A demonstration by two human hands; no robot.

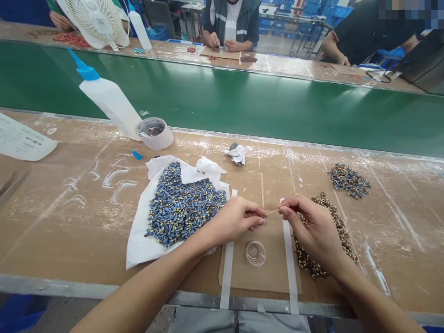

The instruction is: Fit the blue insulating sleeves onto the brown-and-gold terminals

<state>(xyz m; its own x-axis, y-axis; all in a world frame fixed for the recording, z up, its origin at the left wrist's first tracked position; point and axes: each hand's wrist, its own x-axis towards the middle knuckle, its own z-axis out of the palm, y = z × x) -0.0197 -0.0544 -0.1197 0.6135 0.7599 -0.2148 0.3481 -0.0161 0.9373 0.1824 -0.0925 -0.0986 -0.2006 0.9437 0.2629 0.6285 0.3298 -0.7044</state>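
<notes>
Fingers (255, 217) of the left hand (236, 219) pinch a tiny part (264, 215), too small to make out; those of the right hand (312, 226) nip a thin stick (274, 211) whose tip touches that part. Both meet above a cardboard mat (243, 273) on the table (69, 217). At nine o'clock lies a blue-yellow pile (183, 203) on white cloth (138, 245); at six, a clear dish (255, 253).

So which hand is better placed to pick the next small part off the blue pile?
Probably the left hand: it sits right at the edge of the blue pile on the white cloth. The right hand holds a thin stick over the brown pile.
</notes>
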